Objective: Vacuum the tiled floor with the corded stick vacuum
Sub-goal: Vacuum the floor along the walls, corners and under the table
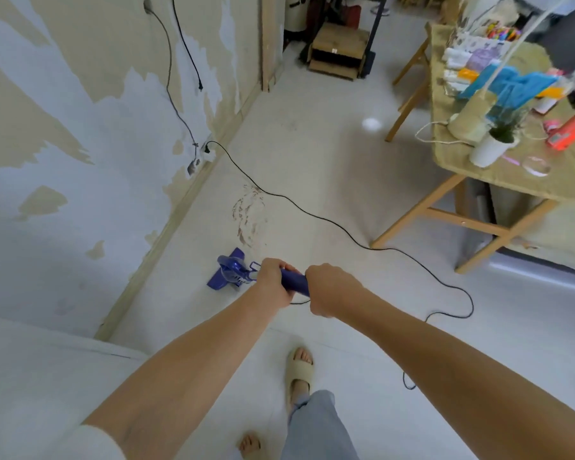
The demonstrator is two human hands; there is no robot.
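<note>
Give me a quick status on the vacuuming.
Left hand, right hand both grip blue stick vacuum handle. Black power cord trails across floor ahead.

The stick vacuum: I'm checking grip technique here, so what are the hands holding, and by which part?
Both hands grip the blue stick vacuum by its handle: left hand further down it, right hand at the upper end.

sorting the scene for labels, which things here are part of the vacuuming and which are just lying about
Part of the job:
- blue stick vacuum, gripped by the left hand and right hand
- black cord running across the floor to the wall socket
- brown scuff marks on the floor ahead of the vacuum

Just lying about:
- wooden table with its clutter
- white plant pot
- cardboard box
</note>
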